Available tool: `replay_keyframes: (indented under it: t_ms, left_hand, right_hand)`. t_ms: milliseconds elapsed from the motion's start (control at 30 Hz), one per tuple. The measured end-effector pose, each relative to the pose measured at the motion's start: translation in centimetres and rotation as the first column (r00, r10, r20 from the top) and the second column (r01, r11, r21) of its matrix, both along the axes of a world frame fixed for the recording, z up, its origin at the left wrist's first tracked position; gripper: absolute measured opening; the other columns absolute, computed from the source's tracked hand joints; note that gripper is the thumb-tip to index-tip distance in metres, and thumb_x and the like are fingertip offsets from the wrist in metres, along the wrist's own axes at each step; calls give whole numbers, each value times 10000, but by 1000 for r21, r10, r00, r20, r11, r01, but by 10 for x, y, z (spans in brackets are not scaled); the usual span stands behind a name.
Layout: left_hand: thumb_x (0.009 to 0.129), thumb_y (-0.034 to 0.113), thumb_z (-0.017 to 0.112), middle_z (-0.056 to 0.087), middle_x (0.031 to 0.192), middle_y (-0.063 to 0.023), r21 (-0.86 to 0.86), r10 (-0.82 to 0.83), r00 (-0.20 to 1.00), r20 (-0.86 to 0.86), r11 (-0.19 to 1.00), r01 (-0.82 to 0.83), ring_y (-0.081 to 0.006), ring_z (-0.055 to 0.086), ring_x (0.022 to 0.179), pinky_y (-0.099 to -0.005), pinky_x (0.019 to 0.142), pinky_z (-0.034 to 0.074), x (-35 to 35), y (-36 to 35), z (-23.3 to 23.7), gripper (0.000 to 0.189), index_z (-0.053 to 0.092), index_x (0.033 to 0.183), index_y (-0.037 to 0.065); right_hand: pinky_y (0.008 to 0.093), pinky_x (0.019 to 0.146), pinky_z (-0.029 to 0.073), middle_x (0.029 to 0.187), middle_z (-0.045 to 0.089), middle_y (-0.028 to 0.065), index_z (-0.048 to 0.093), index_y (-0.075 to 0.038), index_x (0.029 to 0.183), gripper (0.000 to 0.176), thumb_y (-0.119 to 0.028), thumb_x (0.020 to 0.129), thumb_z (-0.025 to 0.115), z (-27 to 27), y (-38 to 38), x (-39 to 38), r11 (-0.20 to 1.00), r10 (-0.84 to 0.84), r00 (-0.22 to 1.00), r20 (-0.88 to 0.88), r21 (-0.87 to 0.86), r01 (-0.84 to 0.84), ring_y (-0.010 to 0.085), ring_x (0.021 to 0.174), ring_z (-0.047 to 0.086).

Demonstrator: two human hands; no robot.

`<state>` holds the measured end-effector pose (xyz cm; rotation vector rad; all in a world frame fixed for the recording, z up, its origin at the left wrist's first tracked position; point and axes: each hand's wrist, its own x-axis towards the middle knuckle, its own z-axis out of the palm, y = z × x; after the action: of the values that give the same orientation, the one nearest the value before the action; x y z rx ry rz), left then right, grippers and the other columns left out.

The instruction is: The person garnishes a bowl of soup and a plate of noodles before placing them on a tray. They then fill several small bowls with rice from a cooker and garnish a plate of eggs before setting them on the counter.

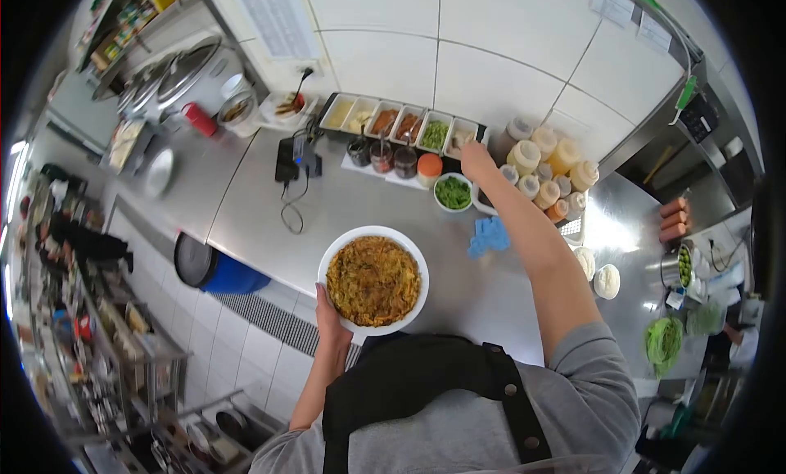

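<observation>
A white bowl (420, 304) with a flat, browned pancake-like food (372, 281) in it is held by my left hand (329, 312), which grips its lower left rim near the counter's front edge. My right arm stretches across the counter. At its end my right hand (472, 156) is at the rightmost container of a row of white topping containers (434, 133), fingers drawn together; what they hold is too small to make out. Chopped greens, reddish-brown toppings and pale toppings fill the row. Below it stands a small bowl of green leaves (453, 193).
Squeeze bottles (547, 167) cluster right of my forearm. A blue cloth or glove (489, 237) lies on the steel counter (270, 249). Several jars (381, 156) and a black device with a cable (296, 159) sit toward the wall. A blue bin (233, 277) stands below.
</observation>
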<state>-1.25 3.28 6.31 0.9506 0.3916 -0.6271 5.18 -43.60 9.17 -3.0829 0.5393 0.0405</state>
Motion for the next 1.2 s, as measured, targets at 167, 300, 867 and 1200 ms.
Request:
replay_keyframes:
  t_ms: [167, 300, 867, 1200]
  left_hand:
    - [1077, 550, 384, 589, 1377, -166, -63, -156, 988, 20, 986, 157, -305, 622, 1232, -453, 999, 551, 87, -5, -6, 672, 457, 1446, -6]
    - [1072, 544, 405, 624, 1320, -172, 49, -189, 981, -46, 980, 191, -299, 655, 1173, -440, 965, 564, 132, -9, -3, 671, 489, 1414, -28]
    - [1088, 510, 391, 625, 1326, -171, 4, -419, 897, -137, 906, 424, -285, 661, 1174, -428, 975, 570, 201, -46, -8, 640, 476, 1415, -33]
    - [1093, 507, 367, 579, 1404, -169, -33, -438, 881, -180, 897, 440, -290, 606, 1264, -445, 1053, 521, 188, -62, 0, 637, 435, 1467, -5]
  right_hand:
    - [490, 813, 575, 956, 723, 261, 733, 47, 917, 174, -59, 809, 649, 1, -25, 45, 993, -115, 989, 89, 20, 113, 401, 935, 710]
    - [478, 794, 591, 976, 739, 238, 752, 35, 876, 146, -88, 807, 715, 19, -17, 83, 992, -112, 978, -176, 38, 121, 376, 905, 731]
    - [464, 819, 574, 880, 730, 201, 749, -28, 804, 89, -105, 761, 751, -18, 72, -14, 814, -466, 874, -134, 321, 484, 365, 903, 716]
    - [450, 799, 563, 938, 705, 189, 748, -40, 801, 121, -159, 787, 764, -1, 60, -25, 830, -440, 896, -58, 355, 430, 357, 907, 705]
